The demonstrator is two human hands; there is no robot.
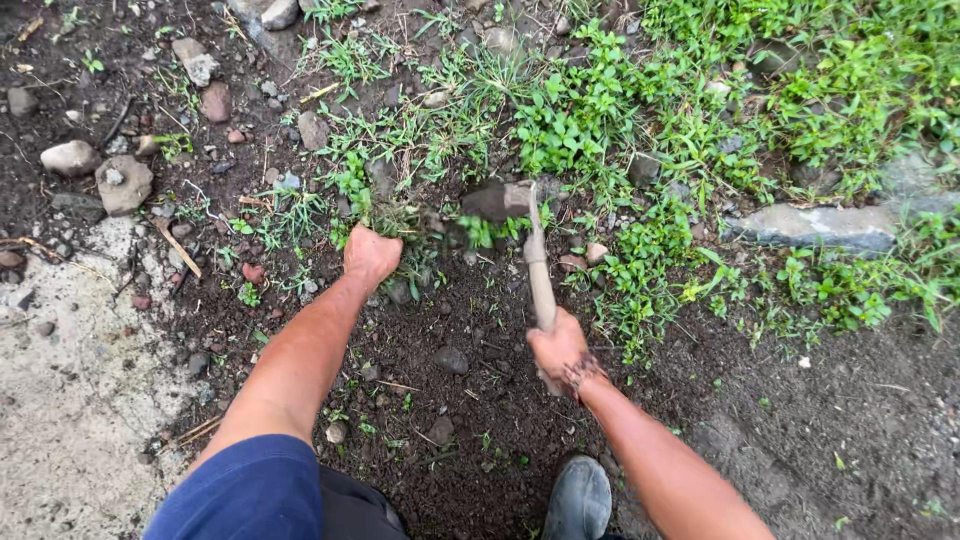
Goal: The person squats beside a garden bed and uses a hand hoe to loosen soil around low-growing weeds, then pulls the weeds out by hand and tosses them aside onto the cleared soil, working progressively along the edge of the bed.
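One short hoe [535, 262] sits at frame centre: pale, worn wooden handle, dull dark metal blade caked with soil. Long axis runs nearly vertical in the picture, leaning slightly left toward the top; blade end points to the upper frame and bites into the weeds, handle butt points down toward the person. Right hand [558, 345], just below centre, is wrapped tight around the handle's lower end, fingers fully curled, knuckles and wrist smeared with dirt. Left hand [370, 255], left of centre, is a closed fist clamped on a tuft of grass [415, 225] just left of the blade, fingers hidden in the blades so exact grip cannot be told beyond closed. Both forearms are bare; a blue sleeve [245, 495] shows at the lower left.

Under the hands: dark, crumbly, damp-looking soil [440, 400] with small pebbles and thin twigs. Green leafy weeds [600, 120], soft and low, cover the upper centre and right. A flat grey stone slab [815, 225] lies long and horizontal at the right middle. Rounded grey and reddish stones [120, 180] scatter across the upper left. A pale, rough concrete patch [60, 400] fills the lower left. A grey rubber boot toe [580, 495] pokes in at the bottom centre. No packages, labels or signs visible.
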